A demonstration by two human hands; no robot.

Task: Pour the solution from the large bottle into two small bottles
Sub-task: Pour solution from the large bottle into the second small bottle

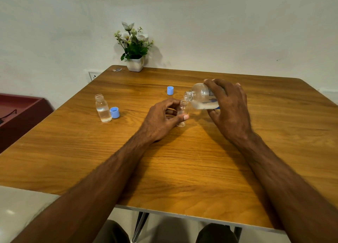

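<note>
**Handling and orientation: second fill about to start**

Large bottle [203, 97] is clear plastic, labelled, roughly a third full by the pooled liquid along its lower side. Judgement: light, walls likely give a bit under squeeze, smooth surface so slip risk if wet. Right hand [231, 107] wraps the body from above, fingers over the top, thumb underneath near the label. Best hold is mid-body as now, not the neck; squeezing hard could spurt the pour.

Long axis lies close to horizontal, running right to left, open mouth pointing left and slightly down. Mouth sits just above and beside the rim of the empty small bottle [182, 113]. No stream visible; can't tell if liquid is crossing yet.

Empty small bottle stands upright on the counter [182, 169], long axis vertical, mouth up. Looks rigid, very light, narrow base, so easy to tip. Left hand [161, 122] pinches it between thumb and curled fingers at mid-height, steadying it. Narrow neck means small target; tilt should be slow.

Filled small bottle [103, 108] stands upright well to the left, uncapped, about half full. One blue cap [114, 112] lies touching its base; second blue cap [170, 90] sits behind the pouring spot.
</note>
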